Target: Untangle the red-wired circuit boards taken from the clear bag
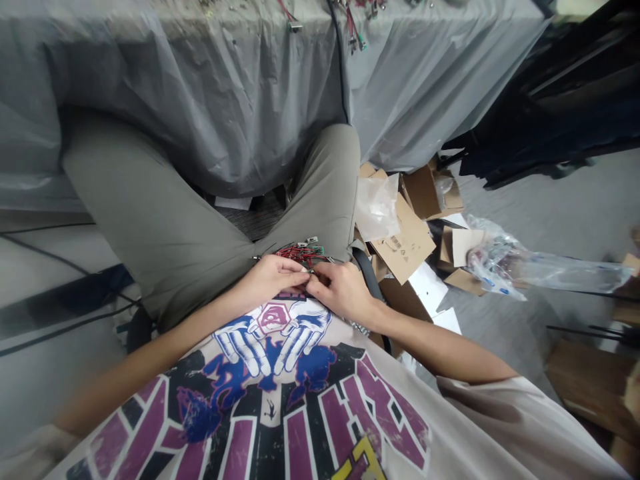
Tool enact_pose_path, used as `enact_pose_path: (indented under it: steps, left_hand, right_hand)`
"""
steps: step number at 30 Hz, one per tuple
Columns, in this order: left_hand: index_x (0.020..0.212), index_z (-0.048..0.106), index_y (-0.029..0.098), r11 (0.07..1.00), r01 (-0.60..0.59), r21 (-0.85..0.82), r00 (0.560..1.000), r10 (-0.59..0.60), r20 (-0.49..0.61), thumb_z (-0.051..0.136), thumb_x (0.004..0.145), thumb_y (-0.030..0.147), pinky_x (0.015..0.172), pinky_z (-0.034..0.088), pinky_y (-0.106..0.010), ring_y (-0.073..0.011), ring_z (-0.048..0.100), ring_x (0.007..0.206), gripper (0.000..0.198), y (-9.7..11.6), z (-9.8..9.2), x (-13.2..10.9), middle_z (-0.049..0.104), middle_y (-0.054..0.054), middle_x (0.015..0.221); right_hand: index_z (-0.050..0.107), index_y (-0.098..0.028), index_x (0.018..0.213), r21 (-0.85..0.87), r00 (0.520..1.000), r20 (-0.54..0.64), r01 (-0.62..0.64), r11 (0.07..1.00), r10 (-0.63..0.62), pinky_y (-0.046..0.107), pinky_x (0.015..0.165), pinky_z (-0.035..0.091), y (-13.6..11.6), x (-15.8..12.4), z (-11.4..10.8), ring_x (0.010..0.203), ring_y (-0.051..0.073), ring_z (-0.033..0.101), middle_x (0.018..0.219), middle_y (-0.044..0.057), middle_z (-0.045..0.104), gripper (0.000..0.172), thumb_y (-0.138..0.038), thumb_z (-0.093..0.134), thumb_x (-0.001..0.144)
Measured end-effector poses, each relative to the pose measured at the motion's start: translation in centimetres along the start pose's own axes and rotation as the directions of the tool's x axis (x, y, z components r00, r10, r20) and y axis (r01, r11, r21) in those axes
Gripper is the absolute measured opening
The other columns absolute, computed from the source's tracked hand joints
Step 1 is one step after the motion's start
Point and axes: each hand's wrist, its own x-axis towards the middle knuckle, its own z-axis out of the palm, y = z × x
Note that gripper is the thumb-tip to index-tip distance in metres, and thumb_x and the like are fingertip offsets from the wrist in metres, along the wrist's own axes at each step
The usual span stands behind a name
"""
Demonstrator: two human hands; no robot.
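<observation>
1. Small part (pixel 311 271): located where the fingertips of the two hands meet, above the person's lap. Its shape is mostly covered by the fingers and cannot be made out.
2. Left hand (pixel 274 275): closed in a pinch on the small part. The thumb and inner fingers are partly hidden.
3. Right hand (pixel 343 288): also pinched on the small part, with thumb and forefinger drawn together. The remaining fingers curl under, largely out of sight.
4. Wire bundle (pixel 301 253): rests on the lap just beyond the fingertips. Red and dark wires, silver pieces and a green piece (pixel 319 250) are discernible. The near side is covered by the hands; individual wire ends are too small to trace.
5. Table cover (pixel 215 87): grey sheeting, hanging in folds ahead of the knees. The tabletop is cut off by the upper frame border. Wired parts (pixel 356 40) hang over its front edge, beside a black cable (pixel 342 73) running down the cover.
6. Trousers (pixel 130 193): the thighs spread apart, leaving a gap that widens from the hands toward the cover. The right knee stands close to the sheeting.
7. Chair edge (pixel 367 273): black, just beside the right hand; it bounds movement on that side.
8. Cardboard (pixel 405 243): piled on the floor at the right with a clear plastic bag (pixel 500 260); overlapping pieces hide one another.
9. Shirt (pixel 300 427): fills the near side, close behind both hands; its lower print is cut off by the frame.
</observation>
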Motion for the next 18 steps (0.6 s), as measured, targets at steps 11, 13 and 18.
enact_pose_path:
  steps: [11,13,18]
  left_hand:
    - [0.085,0.086,0.016,0.988,0.115,-0.104,0.993,-0.116,-0.010,0.093,0.070,0.032,0.083,0.063,-0.031,-0.0178,0.077,0.077,0.023,0.2,-0.1,0.5,0.083,-0.006,0.081]
    - [0.082,0.086,0.016,0.988,0.126,-0.094,0.992,-0.128,-0.016,0.092,0.071,0.028,0.079,0.062,-0.029,-0.0165,0.076,0.074,0.018,0.3,0.0,0.4,0.082,-0.006,0.079]
    - [0.078,0.086,0.016,0.987,0.146,-0.067,0.989,-0.148,-0.028,0.088,0.073,0.024,0.072,0.059,-0.026,-0.0148,0.074,0.070,0.010,0.7,0.0,0.2,0.082,-0.007,0.077]
  right_hand:
    - [0.053,-0.021,0.066,0.029,0.999,0.012,-0.040,0.999,0.039,0.031,0.062,0.025,-0.3,0.3,0.1,0.058,0.013,0.040,0.058,-0.001,0.051,0.032,-0.037,0.055,0.093]
    - [0.050,-0.021,0.063,0.075,0.999,0.034,-0.036,0.997,0.034,0.030,0.062,0.026,0.0,0.4,0.2,0.058,0.013,0.040,0.058,-0.002,0.049,0.033,-0.036,0.055,0.092]
    - [0.051,-0.021,0.064,0.195,0.995,0.097,-0.008,0.981,-0.011,0.028,0.062,0.030,1.0,0.8,0.3,0.060,0.012,0.041,0.060,-0.003,0.049,0.028,-0.035,0.051,0.088]
